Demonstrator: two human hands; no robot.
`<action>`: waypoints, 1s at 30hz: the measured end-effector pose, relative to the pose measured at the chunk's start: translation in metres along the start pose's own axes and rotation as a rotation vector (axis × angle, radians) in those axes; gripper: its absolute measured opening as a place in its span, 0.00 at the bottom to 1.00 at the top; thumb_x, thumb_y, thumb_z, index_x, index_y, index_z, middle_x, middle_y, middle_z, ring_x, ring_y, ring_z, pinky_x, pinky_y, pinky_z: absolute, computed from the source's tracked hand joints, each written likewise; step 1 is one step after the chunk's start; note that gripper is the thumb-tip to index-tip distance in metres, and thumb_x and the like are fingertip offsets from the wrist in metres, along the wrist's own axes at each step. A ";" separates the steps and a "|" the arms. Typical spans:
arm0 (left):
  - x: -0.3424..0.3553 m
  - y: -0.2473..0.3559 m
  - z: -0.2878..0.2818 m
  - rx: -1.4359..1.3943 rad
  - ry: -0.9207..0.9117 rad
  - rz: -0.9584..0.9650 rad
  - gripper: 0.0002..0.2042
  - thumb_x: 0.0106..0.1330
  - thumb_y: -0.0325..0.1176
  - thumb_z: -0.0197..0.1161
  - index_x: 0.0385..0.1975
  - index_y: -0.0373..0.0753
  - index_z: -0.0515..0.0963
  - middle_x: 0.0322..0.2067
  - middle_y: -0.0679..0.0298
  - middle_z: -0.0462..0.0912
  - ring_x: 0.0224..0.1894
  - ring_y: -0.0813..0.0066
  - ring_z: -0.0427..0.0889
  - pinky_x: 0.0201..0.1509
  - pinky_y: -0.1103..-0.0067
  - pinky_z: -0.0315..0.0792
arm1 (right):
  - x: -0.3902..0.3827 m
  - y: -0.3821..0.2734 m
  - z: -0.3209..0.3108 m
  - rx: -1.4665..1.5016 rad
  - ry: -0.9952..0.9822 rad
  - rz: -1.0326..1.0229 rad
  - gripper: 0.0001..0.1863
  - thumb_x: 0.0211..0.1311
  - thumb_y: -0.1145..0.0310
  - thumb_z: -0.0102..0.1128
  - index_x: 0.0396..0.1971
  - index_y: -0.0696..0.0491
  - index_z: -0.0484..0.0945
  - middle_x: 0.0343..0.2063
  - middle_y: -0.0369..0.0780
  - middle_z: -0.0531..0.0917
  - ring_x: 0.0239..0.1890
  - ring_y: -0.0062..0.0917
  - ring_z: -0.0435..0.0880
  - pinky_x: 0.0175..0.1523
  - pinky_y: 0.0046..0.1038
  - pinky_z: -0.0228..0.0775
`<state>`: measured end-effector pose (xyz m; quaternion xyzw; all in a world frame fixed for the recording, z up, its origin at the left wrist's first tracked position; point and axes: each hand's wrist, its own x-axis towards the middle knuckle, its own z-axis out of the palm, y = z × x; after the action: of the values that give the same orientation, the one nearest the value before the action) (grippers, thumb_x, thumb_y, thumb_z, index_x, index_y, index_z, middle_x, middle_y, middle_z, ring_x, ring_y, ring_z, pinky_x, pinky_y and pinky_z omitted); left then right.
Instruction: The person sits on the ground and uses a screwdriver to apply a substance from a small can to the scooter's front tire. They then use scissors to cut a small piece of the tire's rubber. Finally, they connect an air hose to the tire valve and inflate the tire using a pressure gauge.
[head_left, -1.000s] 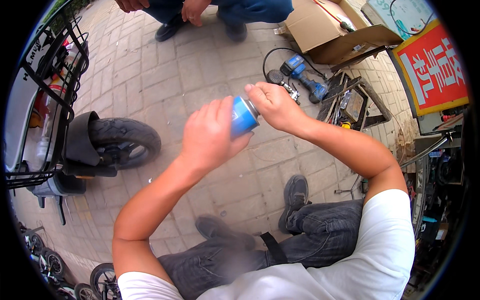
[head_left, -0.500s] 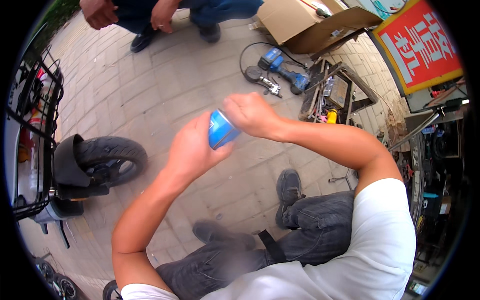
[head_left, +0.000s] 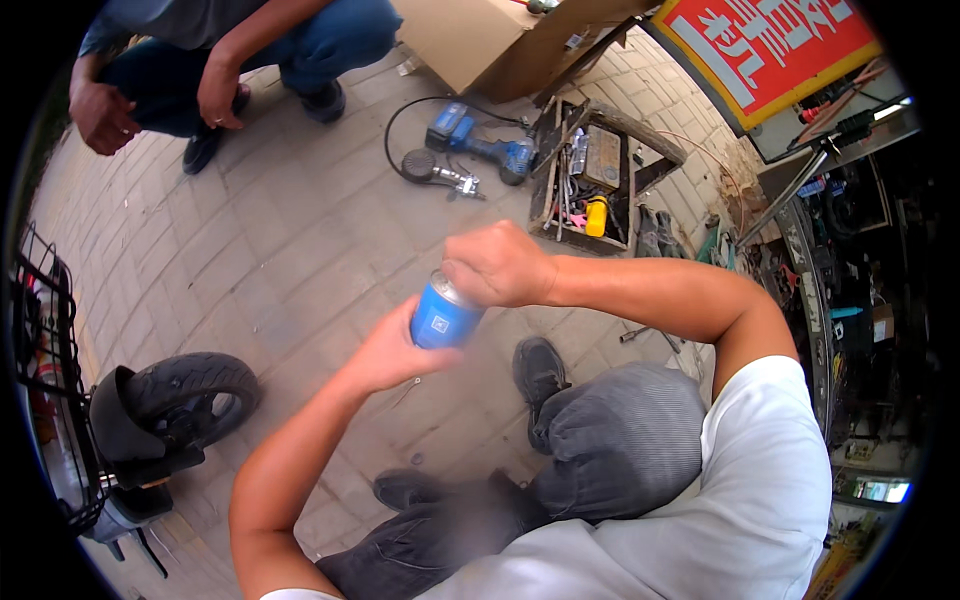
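A blue can with a silver top point(head_left: 440, 320) sits upright, slightly tilted, in my left hand point(head_left: 398, 355), whose fingers wrap round its side and are partly hidden behind it. My right hand point(head_left: 493, 262) is closed over the can's top rim, with its fingertips at the metal end; exactly what they pinch is hidden. Beyond my hands on the paving point(head_left: 270, 250) lie a blue cordless power tool point(head_left: 480, 148) and a round gauge with a black hose point(head_left: 420, 167). Beside them stands a worn wooden toolbox point(head_left: 630, 150) holding a yellow item point(head_left: 596, 215) and metal tools.
A co-worker point(head_left: 225, 60) crouches at upper left. A scooter wheel point(head_left: 180, 400) and black basket point(head_left: 45, 350) are at left. A cardboard box point(head_left: 470, 45) and red sign point(head_left: 760, 50) are at top; a cluttered stall point(head_left: 860, 300) lines the right. My shoe point(head_left: 540, 380) is below the can.
The view has swung round, shifting the scooter lower and bringing more of the co-worker in. My hands, still on the can, have moved slightly down, and its silver top now shows under my right fingers.
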<state>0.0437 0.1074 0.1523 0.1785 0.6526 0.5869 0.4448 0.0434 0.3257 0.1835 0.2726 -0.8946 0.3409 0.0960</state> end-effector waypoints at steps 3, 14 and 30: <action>0.017 0.008 0.024 0.218 0.087 -0.052 0.34 0.43 0.42 0.74 0.50 0.32 0.70 0.41 0.57 0.80 0.41 0.73 0.80 0.46 0.75 0.73 | -0.033 0.012 -0.002 -0.059 0.095 0.141 0.13 0.61 0.61 0.53 0.21 0.52 0.74 0.16 0.44 0.77 0.19 0.43 0.76 0.22 0.38 0.66; 0.023 -0.043 -0.009 0.502 0.321 -0.159 0.44 0.51 0.52 0.71 0.62 0.29 0.59 0.59 0.44 0.66 0.56 0.54 0.73 0.57 0.66 0.70 | -0.160 0.171 -0.084 -0.544 0.478 0.902 0.18 0.63 0.52 0.52 0.34 0.53 0.76 0.31 0.50 0.80 0.33 0.46 0.80 0.37 0.44 0.71; -0.051 -0.107 0.013 0.339 0.309 -0.530 0.36 0.57 0.47 0.66 0.59 0.29 0.64 0.56 0.45 0.70 0.55 0.56 0.75 0.53 0.68 0.72 | -0.085 0.253 -0.039 -0.504 0.337 0.315 0.10 0.49 0.71 0.63 0.33 0.54 0.80 0.30 0.44 0.81 0.36 0.40 0.79 0.41 0.40 0.71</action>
<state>0.1124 0.0498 0.0735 -0.0165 0.8240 0.3544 0.4417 -0.0264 0.5439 0.0413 0.0386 -0.9534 0.1598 0.2530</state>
